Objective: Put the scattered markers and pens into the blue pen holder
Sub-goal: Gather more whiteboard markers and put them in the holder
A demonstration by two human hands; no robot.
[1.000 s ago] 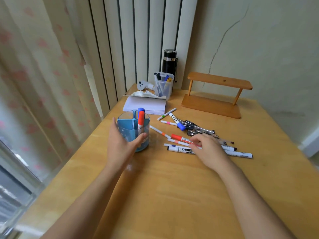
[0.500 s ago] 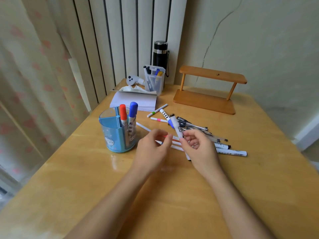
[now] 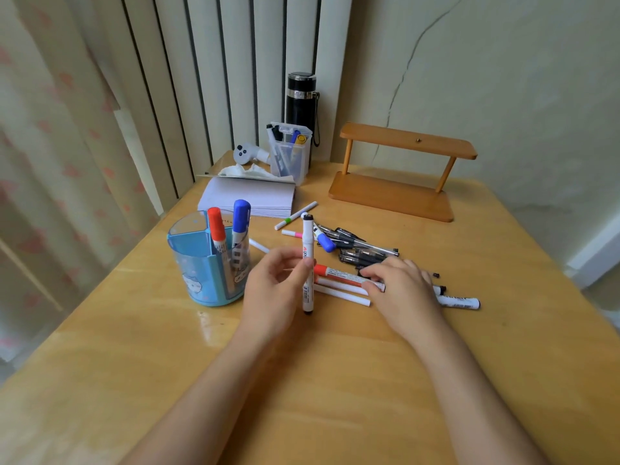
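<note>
The left hand (image 3: 273, 290) is pinching a white cylindrical marker (image 3: 308, 263) with black ends, holding it nearly upright above the glossy wooden counter (image 3: 302, 380), fingers (image 3: 295, 263) closed around its middle. The right hand (image 3: 399, 286) is lying palm-down over the scattered pile, its fingertips touching a white-barrelled marker with a red cap (image 3: 345, 275); whether it is gripping that marker cannot be told. The blue pen holder (image 3: 209, 263), a translucent plastic cylinder divided into compartments, is standing just left of the left hand and is holding a red-capped marker (image 3: 217, 231) and a blue-capped marker (image 3: 240, 226), both upright. Slim black pens (image 3: 362, 253), a blue-capped marker lying flat (image 3: 322, 239) and thin white pens (image 3: 342, 292) are lying loosely crossed on the counter. A small wooden shelf (image 3: 399, 172), a clear plastic box (image 3: 290, 156) and a black cylindrical flask (image 3: 300, 99) are standing at the far edge.
</note>
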